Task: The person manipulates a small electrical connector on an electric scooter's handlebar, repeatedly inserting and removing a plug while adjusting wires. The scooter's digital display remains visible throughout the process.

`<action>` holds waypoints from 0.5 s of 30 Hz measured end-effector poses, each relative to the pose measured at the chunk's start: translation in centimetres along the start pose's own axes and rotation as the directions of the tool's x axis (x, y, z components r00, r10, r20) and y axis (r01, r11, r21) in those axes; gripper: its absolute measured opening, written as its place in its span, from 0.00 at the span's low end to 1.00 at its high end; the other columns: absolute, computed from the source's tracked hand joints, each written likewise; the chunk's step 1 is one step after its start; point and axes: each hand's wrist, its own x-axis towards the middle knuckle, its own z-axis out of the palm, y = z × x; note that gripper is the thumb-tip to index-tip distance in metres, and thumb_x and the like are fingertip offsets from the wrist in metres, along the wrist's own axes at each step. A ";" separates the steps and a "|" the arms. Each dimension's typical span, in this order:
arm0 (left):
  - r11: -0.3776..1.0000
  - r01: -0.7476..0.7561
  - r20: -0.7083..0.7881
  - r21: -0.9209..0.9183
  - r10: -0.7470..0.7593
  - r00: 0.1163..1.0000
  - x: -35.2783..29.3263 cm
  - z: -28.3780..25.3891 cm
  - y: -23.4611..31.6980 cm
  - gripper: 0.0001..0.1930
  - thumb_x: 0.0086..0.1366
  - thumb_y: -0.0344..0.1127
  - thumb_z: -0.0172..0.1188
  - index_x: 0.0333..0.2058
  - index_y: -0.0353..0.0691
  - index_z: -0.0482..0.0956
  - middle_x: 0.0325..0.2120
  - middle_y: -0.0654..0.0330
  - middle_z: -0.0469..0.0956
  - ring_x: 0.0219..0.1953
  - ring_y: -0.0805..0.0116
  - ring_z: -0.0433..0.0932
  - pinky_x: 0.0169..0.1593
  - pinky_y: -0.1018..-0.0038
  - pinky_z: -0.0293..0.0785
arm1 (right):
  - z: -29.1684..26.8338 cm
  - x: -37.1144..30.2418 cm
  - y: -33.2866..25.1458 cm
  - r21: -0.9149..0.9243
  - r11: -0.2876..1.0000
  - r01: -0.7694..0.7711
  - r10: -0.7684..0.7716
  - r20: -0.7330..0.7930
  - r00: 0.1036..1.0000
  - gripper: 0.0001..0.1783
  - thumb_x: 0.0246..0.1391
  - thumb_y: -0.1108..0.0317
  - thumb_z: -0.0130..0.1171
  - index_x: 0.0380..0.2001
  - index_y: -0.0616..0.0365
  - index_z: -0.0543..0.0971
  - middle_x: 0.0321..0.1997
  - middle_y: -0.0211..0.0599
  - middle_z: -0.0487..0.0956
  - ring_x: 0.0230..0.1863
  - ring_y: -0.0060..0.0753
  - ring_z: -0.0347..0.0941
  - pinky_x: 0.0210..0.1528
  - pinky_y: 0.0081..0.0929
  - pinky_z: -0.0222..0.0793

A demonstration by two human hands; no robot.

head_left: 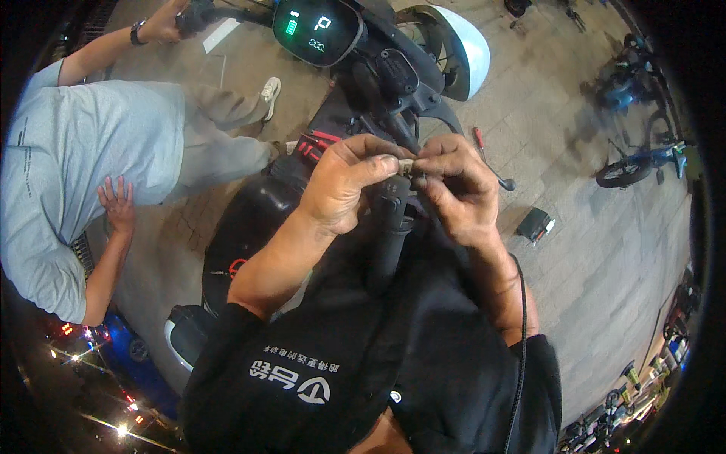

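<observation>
While our left hand [340,185] and right hand [464,191] pinch a small beige, plastic-looking block [406,165] between fingers [435,163], we judge grasping done, handwork unfinished.

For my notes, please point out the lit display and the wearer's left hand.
Lit display [316,33], head view: middle of its dark screen.
Left hand [342,181], head view: near the thumb's base.

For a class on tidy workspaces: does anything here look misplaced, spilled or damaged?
A red-handled tool and a black box lie on the paving beside the scooter; left loose, both look out of place. No spill shows. The small piece between left hand and right hand is too hidden to judge for damage.
</observation>
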 end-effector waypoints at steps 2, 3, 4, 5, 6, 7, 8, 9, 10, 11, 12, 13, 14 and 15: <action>1.000 -0.023 -0.004 0.020 0.023 1.000 0.1 -0.5 -0.4 0.06 0.60 0.23 0.58 0.37 0.33 0.78 0.35 0.55 0.81 0.38 0.71 0.79 0.47 0.75 0.75 | 0.3 -0.1 0.1 -0.086 0.991 0.102 -0.105 -0.032 0.994 0.13 0.42 0.84 0.61 0.34 0.61 0.80 0.37 0.38 0.75 0.37 0.31 0.74 0.38 0.24 0.70; 0.999 -0.027 0.011 0.018 0.027 1.000 0.0 -0.4 -0.4 0.06 0.60 0.23 0.57 0.37 0.33 0.78 0.36 0.55 0.81 0.38 0.71 0.79 0.48 0.75 0.74 | 0.2 -0.1 0.1 -0.145 0.980 0.139 -0.145 -0.026 0.989 0.14 0.41 0.84 0.61 0.34 0.60 0.80 0.36 0.38 0.75 0.37 0.32 0.74 0.38 0.25 0.70; 0.999 -0.031 0.025 0.016 0.030 0.999 0.0 -0.4 -0.4 0.06 0.61 0.23 0.57 0.37 0.33 0.78 0.36 0.55 0.81 0.39 0.71 0.79 0.48 0.75 0.74 | 0.2 0.0 0.1 -0.202 0.963 0.177 -0.184 -0.017 0.983 0.15 0.39 0.84 0.62 0.34 0.59 0.81 0.36 0.38 0.75 0.36 0.34 0.74 0.38 0.26 0.70; 0.999 -0.036 0.046 -0.017 0.037 0.998 0.0 -0.2 -0.4 0.06 0.61 0.22 0.56 0.37 0.33 0.78 0.36 0.55 0.81 0.39 0.70 0.79 0.48 0.75 0.74 | 0.2 -0.1 0.1 -0.209 0.960 0.188 -0.197 -0.024 0.980 0.16 0.39 0.85 0.62 0.34 0.58 0.81 0.35 0.38 0.75 0.36 0.34 0.74 0.37 0.26 0.70; 0.999 -0.045 0.055 -0.013 0.045 0.997 0.1 -0.3 -0.4 0.06 0.61 0.22 0.56 0.37 0.33 0.78 0.36 0.54 0.80 0.39 0.70 0.79 0.49 0.75 0.74 | 0.3 -0.1 0.1 -0.216 0.956 0.199 -0.210 -0.030 0.977 0.16 0.38 0.85 0.63 0.34 0.57 0.81 0.35 0.38 0.75 0.35 0.34 0.74 0.36 0.25 0.70; 0.999 -0.053 0.064 -0.009 0.054 0.997 0.1 -0.3 -0.5 0.06 0.61 0.22 0.56 0.36 0.33 0.78 0.36 0.54 0.80 0.39 0.70 0.79 0.49 0.75 0.74 | 0.4 -0.1 0.1 -0.223 0.952 0.210 -0.224 -0.036 0.974 0.17 0.38 0.85 0.63 0.34 0.57 0.81 0.34 0.38 0.75 0.35 0.34 0.74 0.35 0.25 0.70; 0.998 -0.062 0.071 -0.006 0.062 0.996 0.2 -0.4 -0.6 0.06 0.61 0.22 0.56 0.36 0.33 0.78 0.36 0.54 0.80 0.39 0.70 0.79 0.49 0.74 0.74 | 0.4 -0.2 -0.1 -0.216 0.954 0.207 -0.220 -0.038 0.975 0.17 0.37 0.85 0.63 0.34 0.57 0.81 0.34 0.38 0.75 0.34 0.33 0.74 0.34 0.24 0.70; 0.998 -0.067 0.084 0.003 0.066 0.994 0.4 -0.4 -0.7 0.05 0.61 0.22 0.56 0.36 0.33 0.79 0.37 0.53 0.80 0.39 0.70 0.79 0.49 0.74 0.74 | 0.4 -0.2 -0.2 -0.210 0.956 0.203 -0.216 -0.040 0.976 0.18 0.37 0.86 0.64 0.34 0.56 0.81 0.34 0.37 0.75 0.34 0.33 0.74 0.34 0.24 0.69; 0.998 -0.067 0.096 -0.003 0.067 0.993 0.4 -0.4 -0.7 0.05 0.61 0.22 0.56 0.36 0.33 0.78 0.37 0.53 0.80 0.40 0.70 0.79 0.49 0.74 0.74 | 0.4 -0.2 -0.2 -0.205 0.958 0.199 -0.212 -0.042 0.976 0.18 0.37 0.86 0.64 0.34 0.56 0.81 0.34 0.37 0.74 0.33 0.33 0.73 0.33 0.23 0.69; 0.998 -0.070 0.106 -0.010 0.070 0.992 0.4 -0.3 -0.6 0.05 0.61 0.22 0.56 0.36 0.33 0.78 0.37 0.53 0.80 0.40 0.70 0.79 0.50 0.73 0.74 | 0.4 0.0 0.0 -0.238 0.941 0.242 -0.256 -0.032 0.966 0.19 0.36 0.86 0.65 0.34 0.56 0.81 0.34 0.36 0.74 0.32 0.31 0.73 0.31 0.22 0.69; 0.997 -0.072 0.116 -0.016 0.074 0.990 0.4 -0.2 -0.5 0.05 0.61 0.22 0.56 0.36 0.33 0.78 0.37 0.53 0.80 0.40 0.70 0.79 0.50 0.73 0.74 | 0.3 0.0 0.1 -0.236 0.942 0.237 -0.251 -0.032 0.967 0.19 0.36 0.86 0.65 0.34 0.56 0.81 0.34 0.36 0.74 0.32 0.31 0.73 0.31 0.22 0.69; 0.998 -0.052 0.129 -0.020 0.054 0.990 0.4 -0.4 -0.5 0.06 0.61 0.22 0.57 0.37 0.32 0.78 0.38 0.53 0.80 0.40 0.69 0.79 0.50 0.72 0.74 | 0.4 -0.2 0.2 -0.234 0.944 0.232 -0.246 -0.032 0.969 0.18 0.37 0.85 0.66 0.34 0.56 0.81 0.33 0.36 0.74 0.32 0.30 0.73 0.31 0.22 0.69; 0.998 -0.059 0.119 0.006 0.058 0.991 0.3 -0.5 -0.6 0.05 0.61 0.24 0.58 0.37 0.33 0.78 0.38 0.52 0.79 0.40 0.69 0.79 0.49 0.73 0.74 | 0.4 -0.4 0.1 -0.234 0.945 0.228 -0.242 -0.032 0.970 0.18 0.37 0.85 0.66 0.34 0.56 0.81 0.33 0.36 0.74 0.32 0.30 0.73 0.31 0.22 0.69; 0.997 -0.067 0.108 0.031 0.063 0.992 0.2 -0.5 -0.7 0.05 0.61 0.26 0.59 0.36 0.35 0.77 0.39 0.51 0.79 0.40 0.69 0.79 0.49 0.73 0.74 | 0.4 -0.5 0.0 -0.262 0.939 0.223 -0.236 -0.020 0.972 0.17 0.37 0.84 0.67 0.34 0.55 0.81 0.33 0.35 0.73 0.31 0.30 0.73 0.31 0.22 0.69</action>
